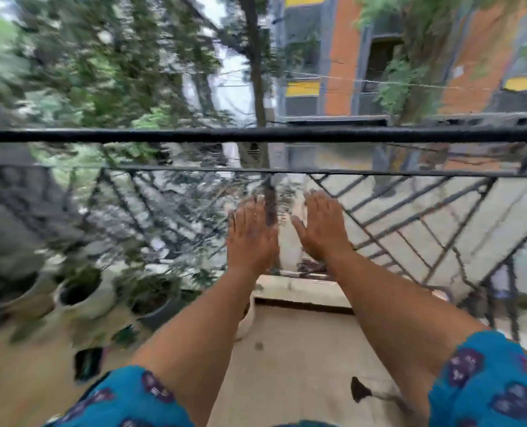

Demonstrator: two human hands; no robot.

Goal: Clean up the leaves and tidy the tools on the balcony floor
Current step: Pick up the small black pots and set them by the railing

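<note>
Both my arms reach forward toward the black balcony railing (256, 135). My left hand (251, 235) and my right hand (322, 226) are flat, backs up, fingers stretched and holding nothing, side by side just short of the railing's slanted bars. On the beige balcony floor (302, 349) lies a dark tool (359, 389) with a pale handle, partly hidden by my right arm. A dark object (87, 363) lies on the floor at the left. The picture is blurred, and I make out no loose leaves.
Several plant pots (77, 294) with green plants stand along the left side by the railing. A low pale ledge (299, 288) runs under the railing. Beyond it are trees and an orange and grey building (342, 57).
</note>
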